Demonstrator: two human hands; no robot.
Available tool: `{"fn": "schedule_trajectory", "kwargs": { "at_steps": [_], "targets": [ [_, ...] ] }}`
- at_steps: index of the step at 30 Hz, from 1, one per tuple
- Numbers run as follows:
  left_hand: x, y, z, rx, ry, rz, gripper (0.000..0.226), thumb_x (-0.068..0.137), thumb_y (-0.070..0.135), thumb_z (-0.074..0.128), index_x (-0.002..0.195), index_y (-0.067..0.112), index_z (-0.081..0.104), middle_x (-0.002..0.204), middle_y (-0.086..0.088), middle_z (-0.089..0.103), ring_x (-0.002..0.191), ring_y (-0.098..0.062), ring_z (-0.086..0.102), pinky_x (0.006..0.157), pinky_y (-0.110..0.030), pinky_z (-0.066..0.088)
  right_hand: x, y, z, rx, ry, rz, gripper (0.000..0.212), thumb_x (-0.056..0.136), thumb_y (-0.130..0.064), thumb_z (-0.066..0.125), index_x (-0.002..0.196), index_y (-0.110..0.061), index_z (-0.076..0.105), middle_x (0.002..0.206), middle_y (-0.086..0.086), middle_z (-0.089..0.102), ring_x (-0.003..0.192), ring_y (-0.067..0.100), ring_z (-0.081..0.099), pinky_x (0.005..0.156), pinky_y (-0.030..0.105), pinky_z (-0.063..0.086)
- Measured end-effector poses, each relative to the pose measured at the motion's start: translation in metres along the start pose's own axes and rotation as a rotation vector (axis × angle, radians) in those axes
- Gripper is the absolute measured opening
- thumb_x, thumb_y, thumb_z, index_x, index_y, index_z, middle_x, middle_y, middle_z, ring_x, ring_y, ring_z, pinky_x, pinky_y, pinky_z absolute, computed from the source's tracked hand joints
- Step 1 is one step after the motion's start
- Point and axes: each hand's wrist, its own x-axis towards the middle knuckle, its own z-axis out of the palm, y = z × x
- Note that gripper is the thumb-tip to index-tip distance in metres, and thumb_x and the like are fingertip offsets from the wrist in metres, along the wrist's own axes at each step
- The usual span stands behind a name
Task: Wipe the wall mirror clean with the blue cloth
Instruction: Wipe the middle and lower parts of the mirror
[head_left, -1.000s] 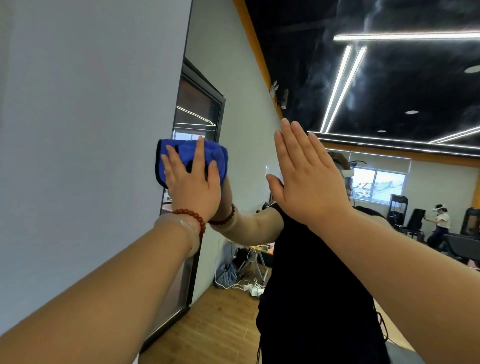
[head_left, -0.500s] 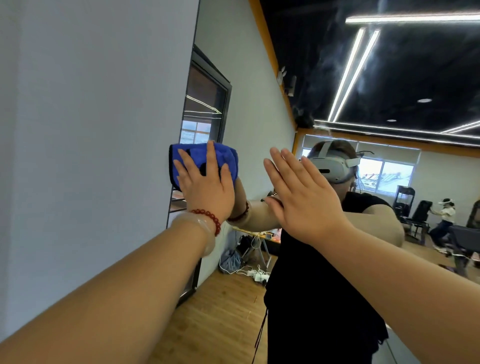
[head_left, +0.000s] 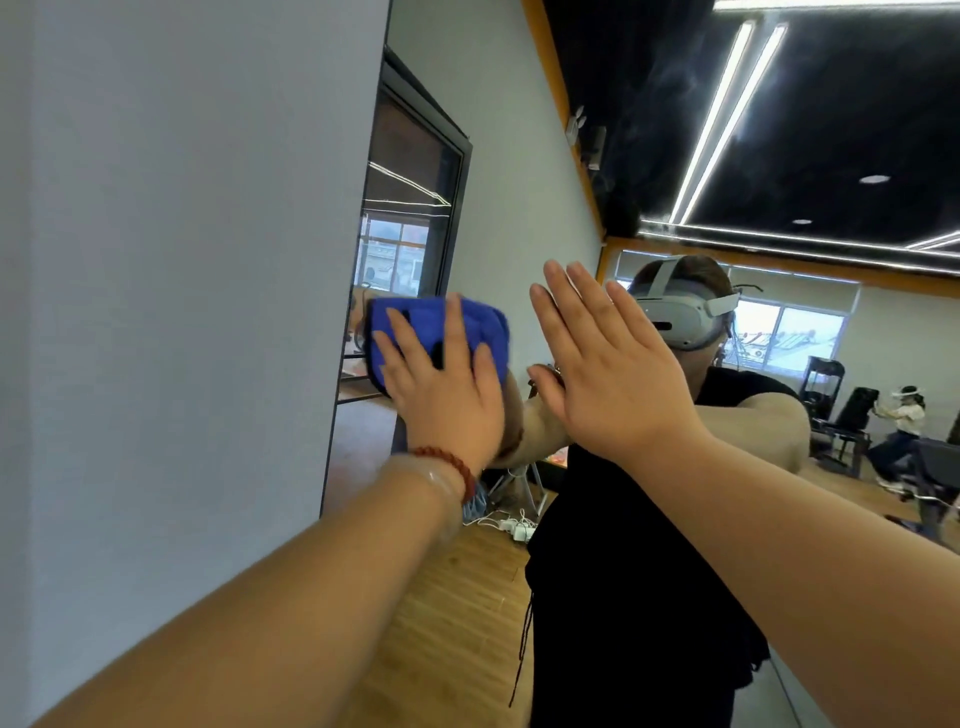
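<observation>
Against the glass of the wall mirror (head_left: 519, 156), near its left edge, the left hand (head_left: 447, 395) presses the blue cloth (head_left: 483, 327) flat with straight, spread fingers. The cloth is a deep, vivid blue, bunched into a soft pad whose rounded folds show past the fingertips. Just beside it the right hand (head_left: 608, 374) is raised flat, fingers straight, holding nothing — whether it touches the glass cannot be told.
</observation>
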Motion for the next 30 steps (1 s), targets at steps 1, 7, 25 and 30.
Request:
{"fn": "schedule_trajectory", "kwargs": {
  "at_steps": [1,7,25,30],
  "targets": [
    [-0.019,-0.003,0.004,0.008,-0.035,0.086,0.058,0.096,0.052,0.017,0.151,0.043,0.002,0.160,-0.014,-0.014,0.146,-0.035,-0.014,0.116,-0.045,-0.008,0.000,0.000,0.000,-0.002,0.001,0.000,0.067,0.100,-0.050,0.017,0.154,-0.011,0.012,0.162,0.010,0.010,0.150,0.023,0.006,0.122,0.041,0.001],
    [0.014,-0.004,-0.007,-0.030,0.002,-0.090,0.054,0.103,0.044,0.027,0.152,0.040,0.006,0.161,-0.011,-0.012,0.147,-0.033,-0.013,0.119,-0.048,-0.002,-0.001,0.000,0.003,0.010,0.028,-0.005,0.067,0.099,-0.047,0.025,0.154,-0.009,0.017,0.161,0.012,0.014,0.150,0.026,0.010,0.122,0.041,0.004],
    [-0.031,0.047,0.019,0.033,-0.062,0.336,0.058,0.099,0.043,0.025,0.152,0.037,0.004,0.159,-0.011,-0.019,0.145,-0.033,-0.021,0.117,-0.048,-0.010,-0.052,0.020,-0.015,0.151,0.089,0.259,0.059,0.098,-0.031,0.024,0.150,-0.002,0.031,0.157,0.015,0.027,0.147,0.027,0.022,0.120,0.041,0.012],
    [-0.044,0.047,0.019,0.114,-0.206,0.617,0.060,0.094,0.047,0.024,0.151,0.040,0.006,0.156,-0.003,-0.025,0.140,-0.023,-0.031,0.113,-0.042,-0.016,-0.093,0.060,-0.030,0.136,0.045,0.370,0.059,0.099,-0.027,0.036,0.153,-0.005,0.023,0.160,0.012,0.019,0.149,0.024,0.012,0.121,0.038,0.003]
  ]
}}
